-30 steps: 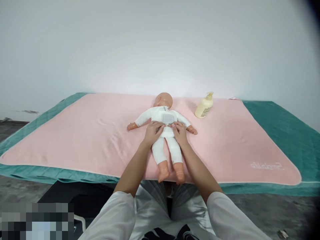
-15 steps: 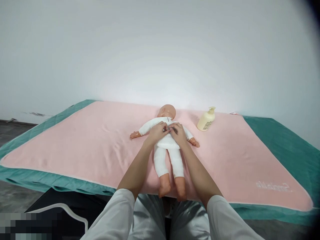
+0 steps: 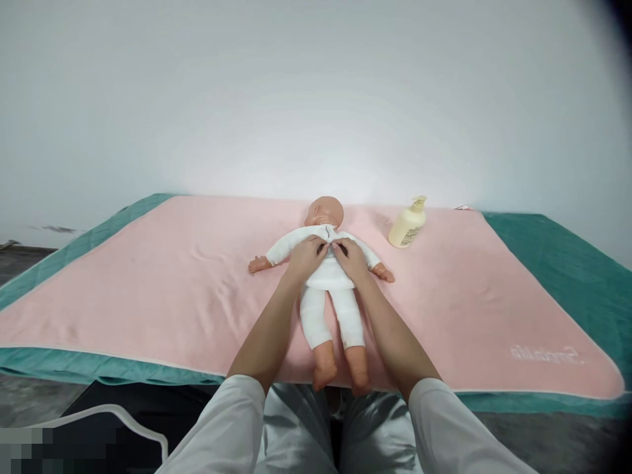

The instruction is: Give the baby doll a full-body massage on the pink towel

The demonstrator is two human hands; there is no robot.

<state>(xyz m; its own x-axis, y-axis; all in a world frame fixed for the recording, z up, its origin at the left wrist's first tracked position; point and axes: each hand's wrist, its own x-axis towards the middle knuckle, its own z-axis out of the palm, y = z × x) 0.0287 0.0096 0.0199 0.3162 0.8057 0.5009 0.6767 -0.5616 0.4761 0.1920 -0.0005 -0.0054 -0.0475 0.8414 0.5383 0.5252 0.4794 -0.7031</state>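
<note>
A baby doll (image 3: 324, 212) in a white long-sleeved top (image 3: 330, 282) and white leggings lies stretched out, its head away from me and its feet at the near edge. Both my hands rest on the middle of its torso, nearly meeting. My left hand (image 3: 306, 257) has its fingers curled in and pinched on the top's cloth. Mirroring it, my right hand (image 3: 350, 257) is closed the same way, thumb and fingers together on the cloth. A short dark line (image 3: 328, 232) shows on the top near the neck. The exact fingertip contact is partly hidden.
Beneath the doll is a pink blanket (image 3: 162, 283) over a green cover (image 3: 557, 263). A cream pump bottle (image 3: 407, 225) stands to the doll's right. Behind the bed rises a pale wall (image 3: 316, 99). A black object with a white curved edge (image 3: 118, 411) is at lower left.
The view has shifted slightly. My hands stay on the doll's torso, with their fingers moved a little. The dark line near the neck shows more clearly now.
</note>
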